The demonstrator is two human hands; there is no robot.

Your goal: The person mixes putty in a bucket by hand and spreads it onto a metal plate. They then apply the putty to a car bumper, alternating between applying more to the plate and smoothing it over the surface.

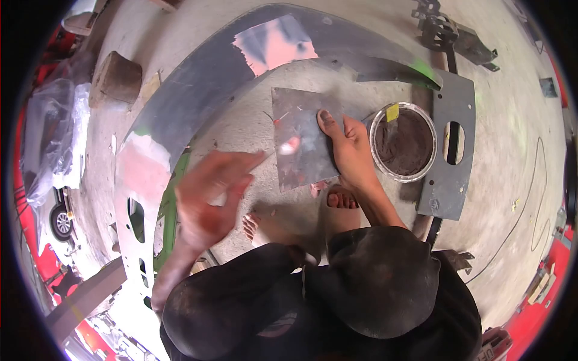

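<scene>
Right hand (352,147) clamped on plate (304,144); left hand (211,195) apart, blurred, grip unclear.
Left of the tin (404,178), it should handle light and stiff; we judge its right edge the best hold.

The plate (299,162) looks like dull, smeared metal; the panel (198,81) matt; trousers (376,289), matt cloth; sheet (53,129), glossy plastic.

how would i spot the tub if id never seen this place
Follow the big curved panel to the slotted grey plate near its right end. Between that plate and the right hand sits the tub. Unlike the plate, it's round, with dark paste inside.
</scene>
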